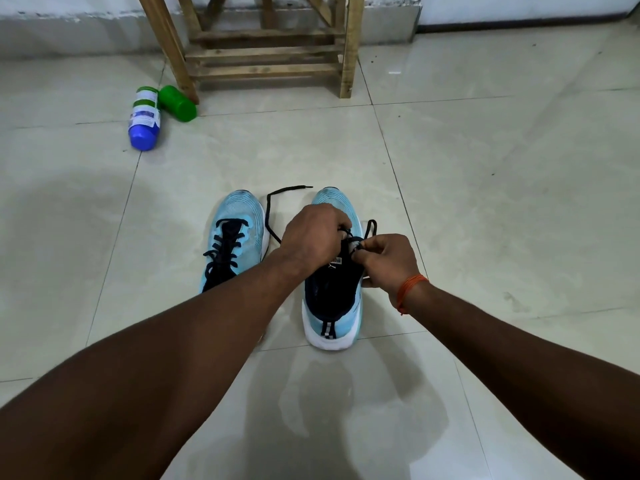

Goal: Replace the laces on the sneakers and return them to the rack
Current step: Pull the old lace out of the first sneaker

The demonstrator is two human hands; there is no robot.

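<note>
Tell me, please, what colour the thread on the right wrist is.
The thin wrist thread is orange, best seen in head view.

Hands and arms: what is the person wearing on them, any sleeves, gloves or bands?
No sleeves or gloves show anywhere in view. The right hand has an orange thread band round its wrist, one loose end hanging. The left hand and its wrist wear nothing visible.
</note>
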